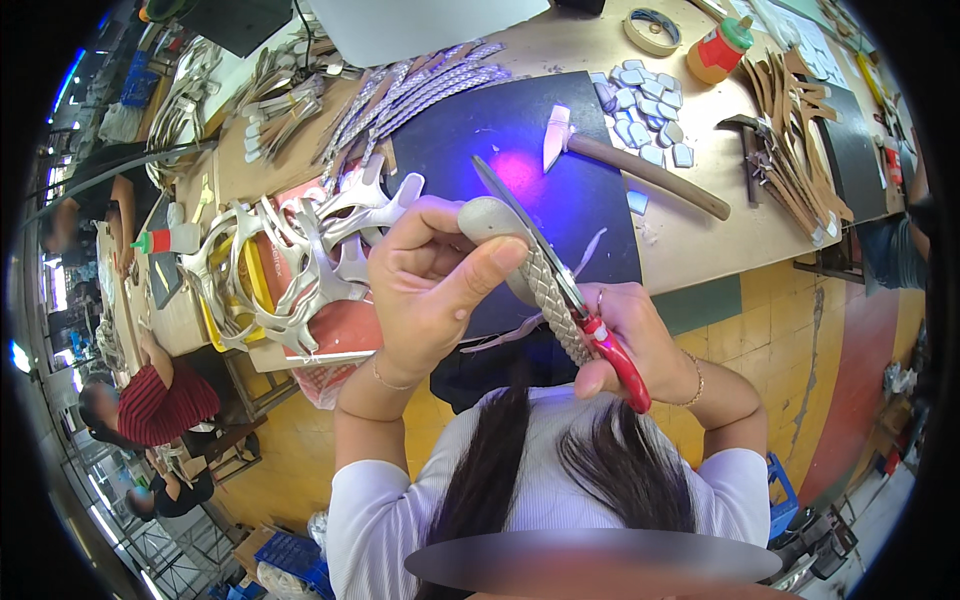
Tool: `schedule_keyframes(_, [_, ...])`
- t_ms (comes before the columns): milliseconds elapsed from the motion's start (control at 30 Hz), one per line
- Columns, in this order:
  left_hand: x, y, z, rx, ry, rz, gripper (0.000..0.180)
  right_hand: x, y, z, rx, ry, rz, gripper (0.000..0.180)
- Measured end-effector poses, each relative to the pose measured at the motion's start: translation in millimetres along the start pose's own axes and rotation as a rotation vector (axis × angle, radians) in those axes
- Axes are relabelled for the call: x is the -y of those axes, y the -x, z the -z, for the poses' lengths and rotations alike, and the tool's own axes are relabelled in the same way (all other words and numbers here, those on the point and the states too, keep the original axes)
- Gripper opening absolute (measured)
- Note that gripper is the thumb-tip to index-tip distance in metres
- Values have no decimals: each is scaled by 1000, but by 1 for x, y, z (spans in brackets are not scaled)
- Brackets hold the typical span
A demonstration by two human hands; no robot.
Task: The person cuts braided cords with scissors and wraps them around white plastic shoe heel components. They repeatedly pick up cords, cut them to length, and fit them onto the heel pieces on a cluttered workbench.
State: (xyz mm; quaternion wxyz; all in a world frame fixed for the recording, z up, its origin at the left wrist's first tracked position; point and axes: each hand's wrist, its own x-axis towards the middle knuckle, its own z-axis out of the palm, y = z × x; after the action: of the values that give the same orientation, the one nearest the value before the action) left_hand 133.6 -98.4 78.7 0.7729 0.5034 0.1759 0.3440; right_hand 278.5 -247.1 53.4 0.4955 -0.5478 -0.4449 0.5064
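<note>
Left hand (425, 285) gripped the braided strap (545, 290) by its grey end, long axis slanting down-right toward the right hand (640, 335). Right hand clenched red-handled scissors (560, 275), blades lying along the strap. Beyond, a hammer (640, 165) lay near the bench's (690, 245) front edge.

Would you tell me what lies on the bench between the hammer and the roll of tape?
In the head view, a cluster of small silver patches lies between the hammer and the tape roll, on the bench.

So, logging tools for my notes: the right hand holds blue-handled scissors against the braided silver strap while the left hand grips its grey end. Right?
Not quite: in the head view the scissors have red handles, not blue. The right hand holds them against the braided silver strap; the left hand grips its grey end.
</note>
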Motion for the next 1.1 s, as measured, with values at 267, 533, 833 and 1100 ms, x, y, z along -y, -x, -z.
schedule_keyframes(267, [4, -5, 5, 48, 147, 53, 23, 4, 4, 18, 10, 63, -1, 94])
schedule_keyframes(533, [6, -6, 11, 52, 130, 14, 23, 4, 14, 23, 105, 195, 24, 91])
schedule_keyframes(833, [5, -4, 7, 3, 95, -4, 23, 9, 15, 25, 85, 278, 56, 84])
schedule_keyframes(1100, [5, -8, 3, 32, 43, -56, 22, 12, 17, 22, 73, 267, -34, 80])
